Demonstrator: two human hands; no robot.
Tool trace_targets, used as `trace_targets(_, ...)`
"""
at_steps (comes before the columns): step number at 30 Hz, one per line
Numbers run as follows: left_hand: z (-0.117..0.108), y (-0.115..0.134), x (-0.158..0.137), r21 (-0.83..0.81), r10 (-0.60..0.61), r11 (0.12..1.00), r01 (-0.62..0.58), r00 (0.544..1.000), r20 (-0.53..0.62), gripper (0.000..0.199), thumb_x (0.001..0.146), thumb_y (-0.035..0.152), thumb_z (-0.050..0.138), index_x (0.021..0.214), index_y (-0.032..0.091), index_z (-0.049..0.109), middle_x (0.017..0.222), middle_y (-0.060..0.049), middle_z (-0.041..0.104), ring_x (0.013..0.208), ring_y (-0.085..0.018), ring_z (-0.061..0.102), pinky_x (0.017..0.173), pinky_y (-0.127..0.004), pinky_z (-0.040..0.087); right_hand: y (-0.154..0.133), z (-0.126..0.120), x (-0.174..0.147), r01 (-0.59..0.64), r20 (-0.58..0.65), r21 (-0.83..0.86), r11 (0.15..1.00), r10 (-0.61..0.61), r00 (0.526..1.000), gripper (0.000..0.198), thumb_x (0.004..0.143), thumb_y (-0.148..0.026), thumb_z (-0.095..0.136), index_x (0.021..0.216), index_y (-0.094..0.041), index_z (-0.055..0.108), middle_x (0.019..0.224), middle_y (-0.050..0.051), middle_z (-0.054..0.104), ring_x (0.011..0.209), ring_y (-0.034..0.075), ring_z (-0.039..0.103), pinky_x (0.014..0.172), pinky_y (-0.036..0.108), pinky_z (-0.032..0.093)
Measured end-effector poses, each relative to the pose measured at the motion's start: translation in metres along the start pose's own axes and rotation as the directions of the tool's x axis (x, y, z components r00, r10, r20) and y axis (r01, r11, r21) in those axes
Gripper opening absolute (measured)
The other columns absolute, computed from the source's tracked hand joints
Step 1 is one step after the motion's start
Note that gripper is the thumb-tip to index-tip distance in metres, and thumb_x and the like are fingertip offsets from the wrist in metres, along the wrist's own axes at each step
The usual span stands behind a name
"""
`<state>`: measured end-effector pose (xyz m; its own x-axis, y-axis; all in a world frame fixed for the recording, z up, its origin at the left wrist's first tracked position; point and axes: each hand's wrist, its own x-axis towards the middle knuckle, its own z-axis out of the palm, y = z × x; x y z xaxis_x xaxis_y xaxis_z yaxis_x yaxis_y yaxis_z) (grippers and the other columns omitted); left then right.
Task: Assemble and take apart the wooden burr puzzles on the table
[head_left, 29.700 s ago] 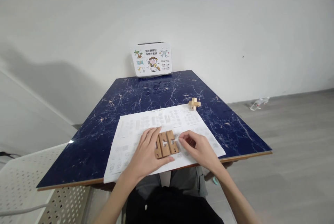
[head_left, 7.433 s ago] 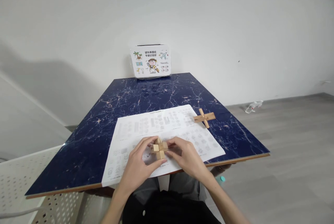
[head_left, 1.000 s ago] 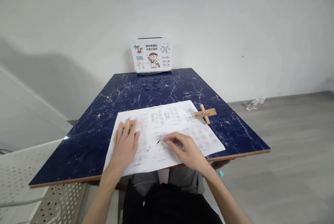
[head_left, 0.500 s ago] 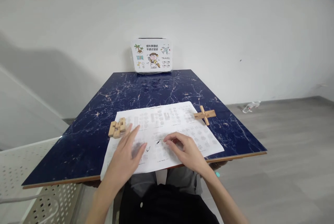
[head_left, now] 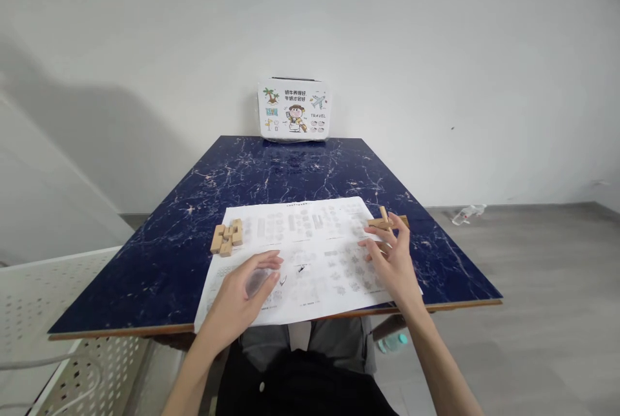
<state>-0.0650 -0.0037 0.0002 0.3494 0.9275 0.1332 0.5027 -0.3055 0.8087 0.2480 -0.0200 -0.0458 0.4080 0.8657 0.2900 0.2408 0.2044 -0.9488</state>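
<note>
A printed paper sheet (head_left: pixel 314 296) with puzzle diagrams lies along the near edge of the blue marbled table. My left hand (head_left: pixel 237 296) hovers over or rests on the sheet's left half, fingers bent, thumb apart, holding nothing. On the sheet's upper left corner sits a cluster of interlocking wooden blocks (head_left: pixel 227 238). At the upper right corner is a cross of wooden puzzle pieces (head_left: pixel 380 223), partly covered by my fingers. My right hand (head_left: pixel 394 264) is at this cross with its fingers spread; whether they touch it I cannot tell. Small dark marks show mid-sheet.
A white cartoon-printed case (head_left: pixel 294 110) stands at the table's far edge against the wall. A white perforated rack (head_left: pixel 92 293) is at the left below the table (head_left: pixel 290 167). A bottle (head_left: pixel 393 342) and a crumpled clear item (head_left: pixel 468 214) lie on the floor.
My right hand has moved right, from mid-sheet to the wooden cross, and its fingers have spread. The left hand has drawn back from near the block cluster, fingers now more bent.
</note>
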Motion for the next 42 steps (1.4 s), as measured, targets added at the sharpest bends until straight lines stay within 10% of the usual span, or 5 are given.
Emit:
trace_targets(20,0.000,0.007,-0.002,0.058,0.010,0.998,-0.008,0.999,-0.036,0.034,0.099,0.048,0.057,0.122,0.028,0.070,0.123,-0.006,0.076,0.115,-0.028,0.071,0.082,-0.036,0.063,-0.008,-0.004,-0.004,-0.028,-0.053,-0.012,1.000,0.027,0.998,0.032,0.094,-0.051,0.067,0.105,-0.024,0.053,0.099,0.007,0.065,0.078,0.020,0.064,0.060,0.030,0.049)
trace_targets(25,-0.001,0.006,-0.003,0.043,-0.012,0.999,0.013,1.000,-0.016,0.034,0.100,0.049,0.056,0.125,0.029,0.069,0.125,-0.006,0.075,0.116,-0.029,0.070,0.075,-0.033,0.063,-0.022,-0.003,-0.010,0.008,0.135,0.042,0.999,-0.013,0.991,0.034,0.099,-0.051,0.062,0.084,-0.025,0.047,0.067,-0.004,0.052,0.059,0.015,0.049,0.061,0.030,0.043)
trace_targets(33,0.001,0.004,-0.004,0.068,0.035,0.997,-0.034,0.999,-0.022,0.040,0.094,0.045,0.066,0.131,0.028,0.065,0.130,-0.007,0.073,0.121,-0.029,0.068,0.104,-0.046,0.056,-0.055,0.036,-0.035,-0.059,0.467,0.084,0.995,0.013,0.884,0.038,0.099,-0.046,0.059,0.077,-0.025,0.037,0.069,-0.005,0.041,0.061,0.014,0.041,0.059,0.027,0.035)
trace_targets(42,-0.009,0.001,-0.008,-0.058,0.109,0.993,-0.103,0.987,0.122,0.103,0.062,0.045,0.097,0.153,0.038,0.046,0.157,-0.007,0.053,0.138,-0.035,0.056,0.116,-0.049,0.047,-0.066,0.070,-0.048,-0.146,0.686,0.185,0.972,-0.021,0.727,0.029,0.100,-0.040,0.057,0.083,-0.025,0.039,0.071,-0.006,0.043,0.063,0.013,0.044,0.058,0.025,0.037)
